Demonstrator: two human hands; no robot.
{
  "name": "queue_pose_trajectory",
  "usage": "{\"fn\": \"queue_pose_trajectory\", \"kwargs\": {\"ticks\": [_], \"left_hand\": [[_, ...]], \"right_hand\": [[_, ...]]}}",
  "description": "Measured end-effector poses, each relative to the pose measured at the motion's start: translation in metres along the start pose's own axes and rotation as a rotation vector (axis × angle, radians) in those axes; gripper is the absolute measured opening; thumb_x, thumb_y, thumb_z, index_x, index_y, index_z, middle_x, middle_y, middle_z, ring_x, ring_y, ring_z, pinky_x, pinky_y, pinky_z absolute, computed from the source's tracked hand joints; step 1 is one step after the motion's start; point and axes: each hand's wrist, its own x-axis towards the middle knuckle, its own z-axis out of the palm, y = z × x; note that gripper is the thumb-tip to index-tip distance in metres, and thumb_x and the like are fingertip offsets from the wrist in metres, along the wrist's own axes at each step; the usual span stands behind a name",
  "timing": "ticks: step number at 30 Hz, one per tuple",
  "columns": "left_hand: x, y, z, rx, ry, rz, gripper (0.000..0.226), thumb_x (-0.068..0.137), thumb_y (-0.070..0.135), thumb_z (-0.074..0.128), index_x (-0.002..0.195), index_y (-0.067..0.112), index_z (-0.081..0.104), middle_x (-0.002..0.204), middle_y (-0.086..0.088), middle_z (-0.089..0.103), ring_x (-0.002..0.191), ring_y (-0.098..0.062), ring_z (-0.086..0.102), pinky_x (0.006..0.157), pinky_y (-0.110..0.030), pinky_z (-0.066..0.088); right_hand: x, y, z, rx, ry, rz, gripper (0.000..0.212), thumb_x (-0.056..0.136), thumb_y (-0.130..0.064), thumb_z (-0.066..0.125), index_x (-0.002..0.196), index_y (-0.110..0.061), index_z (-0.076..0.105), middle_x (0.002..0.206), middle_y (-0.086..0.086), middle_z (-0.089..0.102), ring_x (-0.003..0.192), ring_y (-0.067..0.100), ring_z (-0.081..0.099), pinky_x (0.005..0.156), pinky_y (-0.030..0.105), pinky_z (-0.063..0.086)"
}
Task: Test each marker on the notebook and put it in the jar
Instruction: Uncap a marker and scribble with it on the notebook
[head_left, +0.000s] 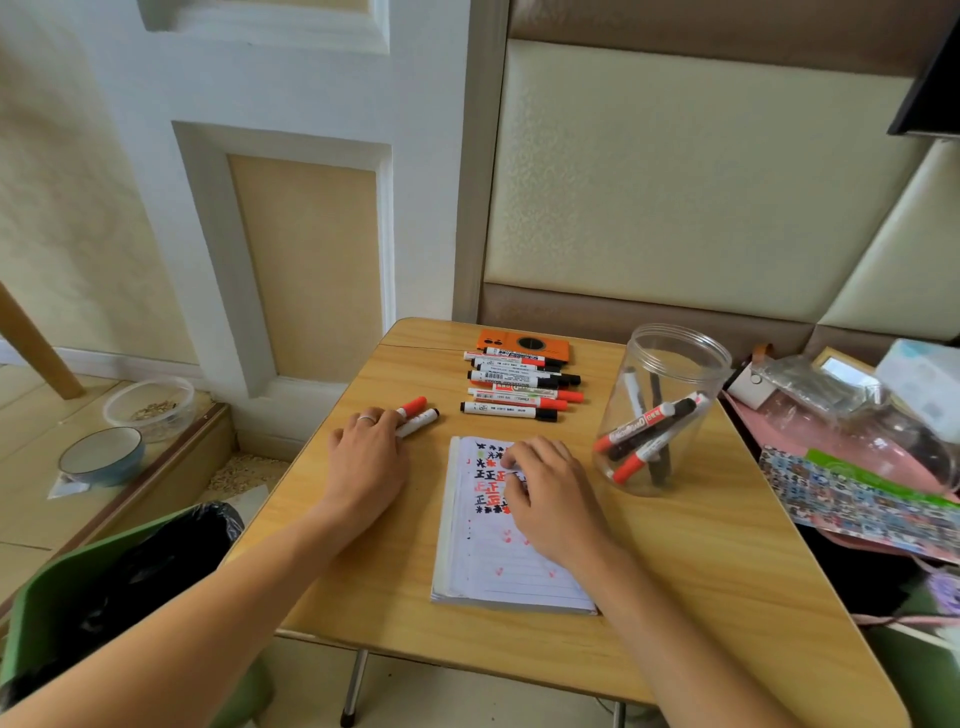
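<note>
An open lined notebook (493, 566) with red and black test marks lies on the wooden table (701, 571). My right hand (550, 493) rests on its upper page with fingers loosely curled; no marker shows in it. My left hand (369, 462) lies flat to the left, its fingertips touching a red-capped marker (414, 405) and a black-capped marker (423, 420). Several more markers (519, 384) lie in a row at the back. The clear plastic jar (675, 345) stands at the right with several markers inside.
An orange flat case (524, 343) lies behind the marker row. Pink bags and printed sheets (857, 488) crowd the table's right edge. A green bin with a black liner (130, 571) stands at the left, with bowls (101, 457) on the floor beyond.
</note>
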Motion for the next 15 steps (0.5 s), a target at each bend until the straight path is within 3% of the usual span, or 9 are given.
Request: {"fn": "queue_pose_trajectory", "kwargs": {"ticks": [3, 15], "left_hand": [[0.005, 0.0, 0.003, -0.007, 0.014, 0.068, 0.037, 0.098, 0.015, 0.048, 0.133, 0.02, 0.06, 0.134, -0.003, 0.059, 0.123, -0.025, 0.05, 0.098, -0.04, 0.036], [0.019, 0.007, 0.01, -0.121, -0.005, 0.143, 0.039, 0.097, 0.011, 0.053, 0.133, 0.021, 0.064, 0.142, -0.007, 0.055, 0.126, -0.027, 0.053, 0.107, -0.042, 0.037]], "right_hand": [[0.0, -0.001, 0.0, -0.003, -0.005, 0.001, 0.014, 0.099, -0.022, 0.051, 0.109, -0.022, 0.062, 0.109, -0.01, 0.057, 0.105, 0.014, 0.05, 0.093, 0.031, 0.044], [0.001, 0.0, -0.001, -0.024, -0.01, -0.013, 0.015, 0.101, -0.024, 0.05, 0.111, -0.022, 0.061, 0.111, -0.009, 0.057, 0.106, 0.014, 0.05, 0.095, 0.031, 0.044]]}}
